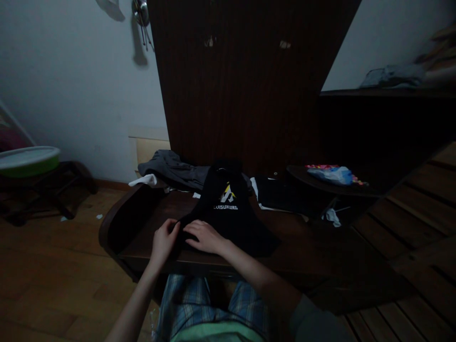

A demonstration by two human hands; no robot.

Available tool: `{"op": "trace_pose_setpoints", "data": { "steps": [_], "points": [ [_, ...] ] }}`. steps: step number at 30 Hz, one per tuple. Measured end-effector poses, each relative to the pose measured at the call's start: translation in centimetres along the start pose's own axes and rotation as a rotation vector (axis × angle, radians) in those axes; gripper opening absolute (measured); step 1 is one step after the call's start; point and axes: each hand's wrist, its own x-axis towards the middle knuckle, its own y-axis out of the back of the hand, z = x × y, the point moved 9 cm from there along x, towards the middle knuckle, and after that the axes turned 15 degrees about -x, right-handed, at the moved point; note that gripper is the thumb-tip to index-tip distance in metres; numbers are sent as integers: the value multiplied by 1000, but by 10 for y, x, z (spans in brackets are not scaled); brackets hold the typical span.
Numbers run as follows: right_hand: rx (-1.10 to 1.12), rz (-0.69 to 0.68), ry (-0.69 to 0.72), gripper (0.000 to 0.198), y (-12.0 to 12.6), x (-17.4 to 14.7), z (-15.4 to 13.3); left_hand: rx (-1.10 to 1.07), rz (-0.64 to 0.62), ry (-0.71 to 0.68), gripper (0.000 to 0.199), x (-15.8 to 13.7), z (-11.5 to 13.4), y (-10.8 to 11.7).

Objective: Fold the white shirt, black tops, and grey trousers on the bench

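Note:
A black shirt [228, 227] with a white and yellow print lies spread on a dark wooden bench [160, 205], narrow at the far end and wide towards me. At its near left edge my left hand [166, 241] is closed, pinching the cloth between thumb and fingers. My right hand [204, 236] rests on the shirt just to the right of it, fingers stretched out over the fabric and thumb apart. Dim light hides the folds in the black cloth.
Behind the shirt lies a crumpled grey garment [178, 170], beside a white cloth [144, 180]. Dark folded fabric [276, 194] sits to the right, below a small shelf holding a plastic packet [329, 175]. A green basin [30, 161] stands on a stool at left.

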Motion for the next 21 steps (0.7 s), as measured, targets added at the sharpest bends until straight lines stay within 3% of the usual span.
{"op": "trace_pose_setpoints", "data": {
  "steps": [3,9,11,17,21],
  "points": [
    [21,2,1,36,2,1,-2,49,32,-47,30,0,6,3],
    [101,24,-121,26,-1,0,11,198,65,32,26,2,-8,14],
    [120,27,-143,24,-2,-1,14,122,-4,4,32,1,-12,14],
    [148,43,-148,22,-1,-1,15,-55,-473,-98,54,-20,-16,5],
    [141,57,-140,21,0,-2,15,-99,-476,-90,57,-22,-19,9]
  ]
}}
